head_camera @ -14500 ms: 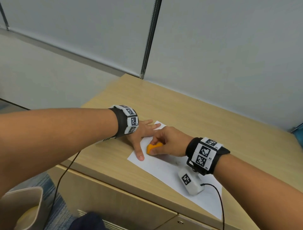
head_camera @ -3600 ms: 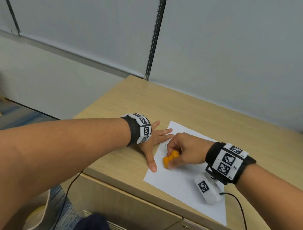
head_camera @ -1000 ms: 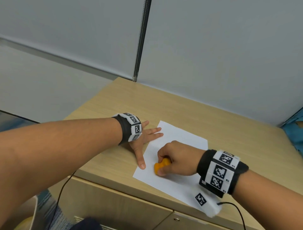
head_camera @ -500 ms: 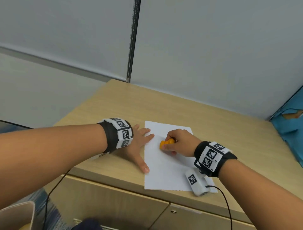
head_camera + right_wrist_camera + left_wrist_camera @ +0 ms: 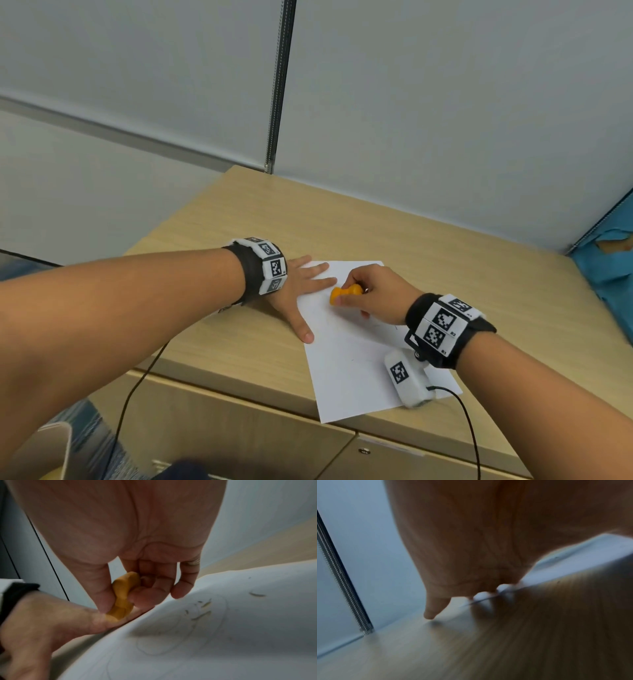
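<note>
Rubbing pencil marks off a sheet, stroke in hand.
Nearest, the thin white paper (image 5: 349, 370) carries faint pencil lines (image 5: 150, 651); toward its 12 o'clock end the right hand (image 5: 376, 296) pinches a soft, waisted orange eraser (image 5: 344, 293); at the eraser's 9 o'clock the left hand (image 5: 301, 291) lies spread flat, pinning the edge to the smooth woodgrain table (image 5: 342, 222). Next, I reckon: short firm strokes.

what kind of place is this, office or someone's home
Probably an office. Grey partition panels joined by a metal strip stand behind a wood-look cabinet top, and the right hand holds an orange eraser on a sheet of paper there.
</note>
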The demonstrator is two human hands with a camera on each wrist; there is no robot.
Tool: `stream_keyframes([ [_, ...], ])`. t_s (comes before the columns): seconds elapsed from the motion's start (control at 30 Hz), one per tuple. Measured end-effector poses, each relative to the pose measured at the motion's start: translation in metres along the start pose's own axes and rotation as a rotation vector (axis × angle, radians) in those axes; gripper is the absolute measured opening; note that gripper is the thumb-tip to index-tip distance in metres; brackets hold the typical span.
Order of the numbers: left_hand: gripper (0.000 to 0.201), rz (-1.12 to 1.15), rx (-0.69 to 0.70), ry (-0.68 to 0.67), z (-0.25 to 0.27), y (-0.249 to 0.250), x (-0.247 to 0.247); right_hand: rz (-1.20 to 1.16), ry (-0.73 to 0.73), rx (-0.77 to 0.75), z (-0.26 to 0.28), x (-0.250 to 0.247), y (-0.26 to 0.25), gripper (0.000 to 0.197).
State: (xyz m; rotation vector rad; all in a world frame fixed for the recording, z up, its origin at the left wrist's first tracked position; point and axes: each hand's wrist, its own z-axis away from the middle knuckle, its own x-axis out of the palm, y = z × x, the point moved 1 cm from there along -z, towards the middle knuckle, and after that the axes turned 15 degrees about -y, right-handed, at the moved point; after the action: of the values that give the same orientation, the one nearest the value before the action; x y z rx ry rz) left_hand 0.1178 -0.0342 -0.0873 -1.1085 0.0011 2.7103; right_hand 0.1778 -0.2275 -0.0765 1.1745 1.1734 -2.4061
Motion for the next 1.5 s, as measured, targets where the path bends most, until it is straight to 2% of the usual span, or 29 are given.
stream_keyframes([
  [0.2,0.133,0.015,0.014,-0.001,-0.009,-0.004,0.003,0.281,-0.156,-0.071,-0.008,0.019,-0.014,0.025],
  [0.4,0.133,0.043,0.041,-0.008,-0.014,-0.006,0.001,0.496,-0.149,-0.13,-0.018,0.007,-0.031,0.021],
  [0.5,0.136,0.052,0.062,0.003,-0.014,-0.006,0.001,0.491,-0.062,-0.035,-0.032,-0.009,-0.03,0.027],
  [0.57,0.136,0.065,0.076,0.018,-0.014,-0.005,0.001,0.51,-0.025,-0.023,-0.035,-0.007,-0.032,0.028],
  [0.67,0.136,0.073,0.077,0.015,-0.018,-0.007,0.002,0.502,-0.134,-0.133,-0.02,0.014,-0.042,0.029],
  [0.77,0.14,0.068,0.076,0.04,-0.021,-0.007,0.003,0.438,-0.273,-0.108,-0.017,0.009,-0.041,0.031],
  [0.87,0.141,0.097,0.086,0.067,-0.019,-0.007,0.003,0.472,-0.132,-0.003,-0.038,-0.016,-0.032,0.032],
  [0.93,0.143,0.086,0.068,0.049,-0.021,-0.008,0.004,0.504,-0.032,0.018,-0.044,-0.015,-0.03,0.032],
  [0.97,0.142,0.07,0.072,0.046,-0.023,-0.009,0.004,0.505,-0.059,-0.014,-0.04,-0.009,-0.032,0.029],
  [1.07,0.142,0.055,0.058,0.022,-0.022,-0.009,0.002,0.469,-0.269,-0.109,-0.023,0.009,-0.038,0.028],
  [1.1,0.142,0.064,0.054,0.02,-0.023,-0.009,0.002,0.457,-0.285,-0.109,-0.024,0.007,-0.037,0.028],
  [1.27,0.15,0.072,0.081,0.055,-0.032,-0.012,0.006,0.405,-0.033,-0.044,-0.045,-0.011,-0.026,0.031],
  [1.4,0.137,0.05,0.081,0.024,-0.028,-0.01,0.003,0.409,-0.248,-0.13,-0.025,0.014,-0.039,0.035],
  [1.43,0.137,0.043,0.086,0.036,-0.028,-0.01,0.002,0.409,-0.246,-0.115,-0.026,0.012,-0.039,0.035],
  [1.5,0.139,0.026,0.093,0.054,-0.026,-0.008,0.001,0.408,-0.136,-0.05,-0.039,-0.006,-0.035,0.036],
])
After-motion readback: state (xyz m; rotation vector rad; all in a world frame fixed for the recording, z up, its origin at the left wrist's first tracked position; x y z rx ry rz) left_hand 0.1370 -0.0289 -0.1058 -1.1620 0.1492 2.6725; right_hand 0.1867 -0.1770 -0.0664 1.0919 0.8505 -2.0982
